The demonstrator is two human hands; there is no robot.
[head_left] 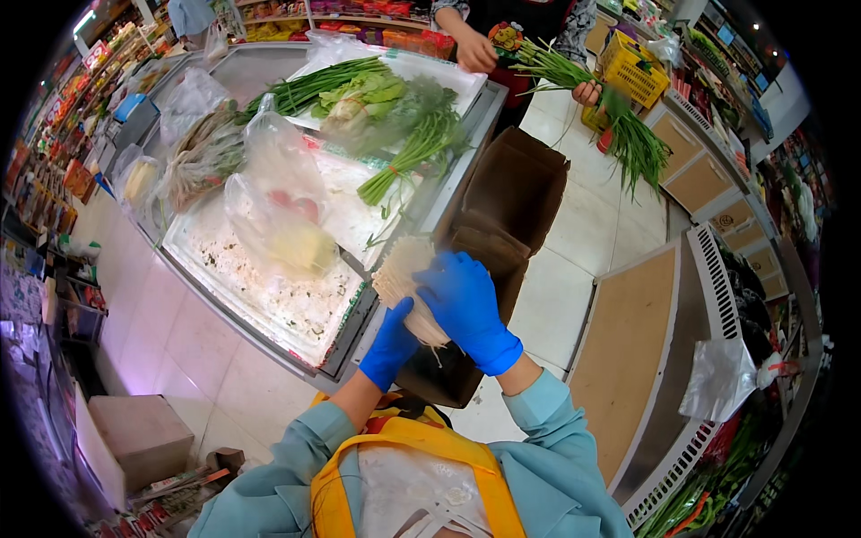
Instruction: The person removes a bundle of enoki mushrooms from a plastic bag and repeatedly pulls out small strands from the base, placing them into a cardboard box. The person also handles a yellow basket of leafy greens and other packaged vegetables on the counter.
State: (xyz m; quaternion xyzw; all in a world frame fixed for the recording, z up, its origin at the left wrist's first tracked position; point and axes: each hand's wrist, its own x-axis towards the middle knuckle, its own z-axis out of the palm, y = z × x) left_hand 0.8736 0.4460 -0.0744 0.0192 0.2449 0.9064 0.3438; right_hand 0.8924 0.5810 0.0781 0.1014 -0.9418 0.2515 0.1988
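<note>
Both my hands wear blue gloves and hold a pale, whitish bundle (403, 269) of thin strands, perhaps enoki mushrooms, over an open cardboard box. My left hand (392, 343) grips its lower left side. My right hand (464, 299) lies on its right side, fingers bent against it. The bundle reaches over the near right corner of the display table (336, 366). On white foam trays (269, 329) there lie a clear plastic bag with something pale yellow (303, 249), a banded bunch of green stems (403, 161), a leafy lettuce (363, 97) and long green stalks (323, 84).
Open cardboard boxes (514, 188) stand on the floor along the table's right edge. Across the table a co-worker's hand (586, 93) holds long green stalks. A yellow crate (632, 67) is behind. A shelving unit (632, 356) runs along the right; a carton (138, 437) stands lower left.
</note>
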